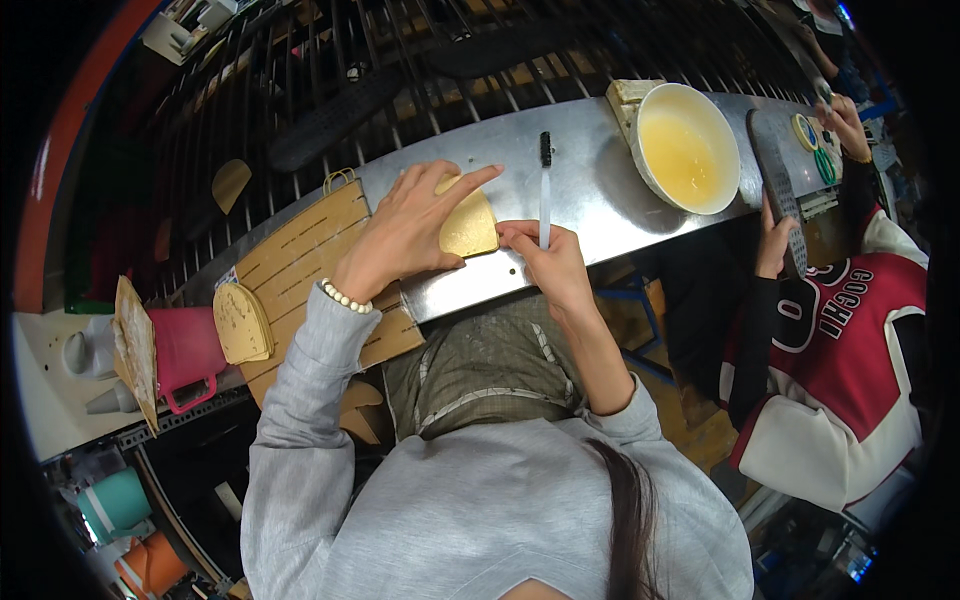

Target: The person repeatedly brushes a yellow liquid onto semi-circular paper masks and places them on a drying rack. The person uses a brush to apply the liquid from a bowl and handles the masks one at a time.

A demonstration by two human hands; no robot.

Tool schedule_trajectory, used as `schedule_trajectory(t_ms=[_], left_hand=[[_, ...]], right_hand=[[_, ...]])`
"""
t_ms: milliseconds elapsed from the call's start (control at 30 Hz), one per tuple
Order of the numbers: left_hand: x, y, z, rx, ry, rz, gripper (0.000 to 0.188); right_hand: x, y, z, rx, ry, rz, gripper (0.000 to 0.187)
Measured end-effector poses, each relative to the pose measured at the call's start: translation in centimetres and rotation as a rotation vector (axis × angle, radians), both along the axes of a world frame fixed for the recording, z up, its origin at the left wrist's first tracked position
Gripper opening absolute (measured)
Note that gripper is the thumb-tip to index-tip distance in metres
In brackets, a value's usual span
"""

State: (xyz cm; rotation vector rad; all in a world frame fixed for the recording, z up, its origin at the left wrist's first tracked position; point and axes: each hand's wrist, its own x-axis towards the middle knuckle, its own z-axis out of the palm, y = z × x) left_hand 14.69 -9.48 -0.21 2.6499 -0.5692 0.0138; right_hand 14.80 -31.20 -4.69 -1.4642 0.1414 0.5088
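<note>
A tan, flat, rounded piece [468, 225], perhaps an insole part, is over the metal bench edge. My left hand [405, 222], a beaded bracelet on its wrist, spans it with thumb at the near edge and index finger stretched along the far side. At the piece's right corner, the thumb and fingertips of my right hand [555, 262] pinch its edge. A small brush [544, 190] with black bristles and a pale handle points away from my right hand; its handle end meets the fingers. Left of me, a stack of similar tan pieces [240, 325] rests on a brown paper bag [310, 265].
A white bowl of yellowish liquid [685, 150] stands on the metal bench [590, 190], right of the brush. Dark rods [400, 90] run beyond the bench. A pink jug [188, 345] is at left. On the right a co-worker [830, 350] holds a dark sole [778, 180].
</note>
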Motion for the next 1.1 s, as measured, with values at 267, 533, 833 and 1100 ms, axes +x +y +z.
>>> schedule_trajectory(t_ms=[267,533,833,1100], left_hand=[[-1.0,0.5,0.9,0.057,0.021,0.003,0.088],[-0.8,0.1,1.0,0.168,0.087,-0.063,0.070],[0.0,0.2,0.8,0.125,0.140,-0.203,0.068],[-0.2,2.3,1.8,-0.207,0.151,-0.216,0.067]], right_hand=[[-0.9,0.5,-0.2,-0.013,-0.074,0.038,0.025],[-1.5,-0.4,0.1,0.052,-0.061,0.104,0.027],[-2.1,-0.6,-2.2,-0.037,-0.157,0.062,0.033],[-1.2,-1.5,-1.8,-0.154,-0.280,0.083,0.037]])
